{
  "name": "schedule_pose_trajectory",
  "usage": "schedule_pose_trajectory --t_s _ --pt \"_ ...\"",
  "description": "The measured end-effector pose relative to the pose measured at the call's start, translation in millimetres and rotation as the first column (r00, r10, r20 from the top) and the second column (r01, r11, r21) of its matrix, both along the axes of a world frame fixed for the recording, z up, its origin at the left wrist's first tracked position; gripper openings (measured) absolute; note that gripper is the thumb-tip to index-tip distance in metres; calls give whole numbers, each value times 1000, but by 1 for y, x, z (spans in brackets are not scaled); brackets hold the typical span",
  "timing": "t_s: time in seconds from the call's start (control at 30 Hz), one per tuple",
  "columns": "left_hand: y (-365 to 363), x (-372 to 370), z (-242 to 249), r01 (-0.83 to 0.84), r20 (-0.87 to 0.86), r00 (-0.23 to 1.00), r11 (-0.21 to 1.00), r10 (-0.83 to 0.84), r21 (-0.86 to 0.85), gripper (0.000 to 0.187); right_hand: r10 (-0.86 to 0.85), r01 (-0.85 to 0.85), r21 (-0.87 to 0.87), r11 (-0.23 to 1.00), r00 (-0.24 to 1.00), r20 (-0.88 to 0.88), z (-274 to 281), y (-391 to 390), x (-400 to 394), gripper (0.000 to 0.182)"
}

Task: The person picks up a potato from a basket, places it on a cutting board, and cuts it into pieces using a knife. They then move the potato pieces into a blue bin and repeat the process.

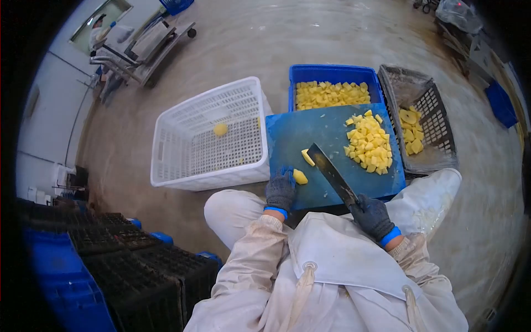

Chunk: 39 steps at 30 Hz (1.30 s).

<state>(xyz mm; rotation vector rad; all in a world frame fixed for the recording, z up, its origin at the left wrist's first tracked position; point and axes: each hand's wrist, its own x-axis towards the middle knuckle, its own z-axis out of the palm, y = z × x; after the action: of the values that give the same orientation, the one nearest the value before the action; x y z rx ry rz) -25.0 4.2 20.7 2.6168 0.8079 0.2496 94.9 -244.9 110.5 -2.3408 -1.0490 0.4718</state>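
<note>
My left hand, in a dark glove with blue at the fingertips, rests at the left edge of the blue cutting board. Its fingers are bunched against a peeled yellow potato piece, which sticks out to their right. A cut potato slice lies on the board beside the knife's tip. My right hand, gloved too, is closed around the handle of a broad-bladed kitchen knife. The blade points up and left across the board. On the board's right side is a pile of potato cubes.
A white perforated crate at left holds one potato. Behind the board, a blue bin contains potato cubes; a dark crate at right holds larger pieces. Black crates stand lower left. A person is near a cart.
</note>
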Motion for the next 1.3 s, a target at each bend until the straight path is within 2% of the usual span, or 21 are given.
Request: schedule_pose_trajectory --t_s 0.03,0.1,0.23,0.3,0.33,0.4,0.43,0.5,0.53,0.6,0.63,0.7,0.77,0.8,0.87,1.03,1.23,1.3 --pt "-2 -3 4 -6 -3 1000 1000 6 1 34 -2 2 23 1000 1000 -4 0 0 0 26" --pt "-5 -10 12 2 -41 999 994 -6 -108 36 4 -3 45 999 1000 -12 -3 0 0 26" --pt "5 -11 10 -36 -10 999 998 36 -48 38 9 -8 46 999 1000 -21 -7 -2 1 26" --pt "14 -7 10 177 92 978 978 -188 113 38 4 -2 49 999 1000 -28 -8 -4 1 26" --pt "17 -4 9 178 92 978 977 -188 114 38 6 -4 46 999 999 -33 -10 -4 2 25" --pt "21 0 7 314 -59 949 945 -309 91 38 3 -2 47 999 999 -36 -11 -5 2 25" --pt "20 2 8 319 -58 948 943 -314 94 38 0 3 60 998 999 -52 -7 -4 2 24" --pt "12 9 8 18 -70 997 986 -30 -167 39 -6 11 74 997 998 -67 0 -3 1 23" --pt "5 11 6 19 -70 997 986 -30 -166 39 -5 13 101 995 997 -80 2 -2 0 23" --pt "-10 12 2 -113 -9 994 993 113 -39 38 0 12 126 992 996 -91 3 1 -2 22" --pt "-12 11 2 -115 -8 993 993 114 -41 38 29 -20 148 989 998 -56 1 3 -2 23" --pt "-17 8 0 -145 138 977 980 163 -136 38 62 -58 166 984 998 -18 -2 6 -3 23" --pt "-16 1 -11 -153 158 972 978 174 -140 38 105 -105 18 994 994 38 -5 9 -4 25" --pt "-14 -2 -16 -158 176 968 978 181 -140 37 107 -108 16 994 993 39 -6 10 -4 25" --pt "-13 -5 -13 -176 147 968 969 202 -172 36 152 -149 -52 987 986 66 -8 11 -5 28" --pt "-10 -5 -14 -190 128 967 960 219 -208 31 159 -155 -53 986 984 81 -7 11 -8 27" --pt "-9 -3 -13 -212 153 957 956 245 -205 27 233 -223 -111 968 969 85 -15 16 -7 26" --pt "-8 -3 -16 -174 152 969 976 194 -134 28 253 -240 -142 960 964 86 -26 18 -11 26"
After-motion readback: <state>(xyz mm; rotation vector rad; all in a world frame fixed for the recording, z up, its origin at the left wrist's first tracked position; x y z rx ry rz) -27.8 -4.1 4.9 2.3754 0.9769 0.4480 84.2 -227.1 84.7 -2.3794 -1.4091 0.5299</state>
